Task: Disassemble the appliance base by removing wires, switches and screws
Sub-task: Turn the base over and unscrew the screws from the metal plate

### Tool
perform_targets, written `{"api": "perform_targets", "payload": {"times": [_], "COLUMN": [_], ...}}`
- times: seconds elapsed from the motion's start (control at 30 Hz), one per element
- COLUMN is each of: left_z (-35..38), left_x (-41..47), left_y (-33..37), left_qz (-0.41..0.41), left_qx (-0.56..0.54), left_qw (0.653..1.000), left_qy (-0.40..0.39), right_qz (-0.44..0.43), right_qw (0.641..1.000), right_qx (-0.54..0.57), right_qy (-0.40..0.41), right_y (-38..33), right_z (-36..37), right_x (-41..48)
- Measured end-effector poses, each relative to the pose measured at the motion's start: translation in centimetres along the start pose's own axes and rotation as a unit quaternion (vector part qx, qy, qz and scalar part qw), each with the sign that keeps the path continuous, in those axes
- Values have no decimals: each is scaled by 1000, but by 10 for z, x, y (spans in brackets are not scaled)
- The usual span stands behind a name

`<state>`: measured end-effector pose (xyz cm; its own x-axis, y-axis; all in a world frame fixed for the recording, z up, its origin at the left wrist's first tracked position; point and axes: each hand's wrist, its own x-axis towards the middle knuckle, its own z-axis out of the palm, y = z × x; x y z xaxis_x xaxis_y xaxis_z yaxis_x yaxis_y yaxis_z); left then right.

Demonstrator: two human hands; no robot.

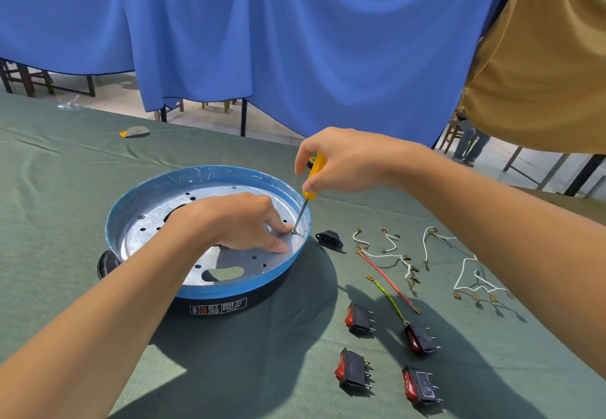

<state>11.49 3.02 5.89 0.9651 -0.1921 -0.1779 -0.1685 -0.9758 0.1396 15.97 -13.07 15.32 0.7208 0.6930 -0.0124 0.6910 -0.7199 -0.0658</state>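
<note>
At a table (65, 189) draped in green cloth, we work on the appliance base (236, 290), a round pan-shaped shell with a blue wall and a black underside that sits left of centre in front of us. Our left hand (239, 221) rests inside it, fingers spread and pressing down on the silver metal plate (157, 238), holding nothing. The index fingertip lies just beside a screw (294, 231) near the plate's right edge.

Our right hand (344, 159) hovers above the base's right rim, fingers curled round the yellow handle of a screwdriver (315, 172). Its shaft slants down and to the left, and the tip meets the screw.

To the right of the base, parts lie apart on the cloth. A black power socket (329, 239) sits just beside the wall. Beyond it are several white wires (472, 274) with brass terminals, a red wire (383, 276) and a yellow-green wire (390, 300). Four black rocker switches (359, 317) with red faces lie nearer to us, below the right forearm. Blue curtains (295, 41) hang behind the table.
</note>
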Motion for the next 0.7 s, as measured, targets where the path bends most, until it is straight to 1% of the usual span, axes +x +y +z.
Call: {"api": "perform_targets", "payload": {"times": [0.1, 0.17, 0.37, 0.5, 0.7], "left_z": [1, 0, 1, 1, 1], "left_x": [0, 0, 0, 0, 0], "left_y": [0, 0, 0, 0, -1], "left_qz": [4, 1, 4, 4, -6], "left_qx": [-3, -6, -12, -7, -6], "left_qw": [1000, 1000, 1000, 1000, 1000], "left_qy": [4, 5, 5, 6, 4], "right_qz": [14, 17, -3, -23, -112], "right_qw": [999, 997, 999, 1000, 993], "right_qx": [-24, -13, 21, -1, -46], "right_qy": [46, 68, 30, -6, -14], "right_y": [0, 0, 1, 6, 15], "right_z": [8, 11, 6, 2, 3], "right_x": [2, 2, -4, -8, -15]}}
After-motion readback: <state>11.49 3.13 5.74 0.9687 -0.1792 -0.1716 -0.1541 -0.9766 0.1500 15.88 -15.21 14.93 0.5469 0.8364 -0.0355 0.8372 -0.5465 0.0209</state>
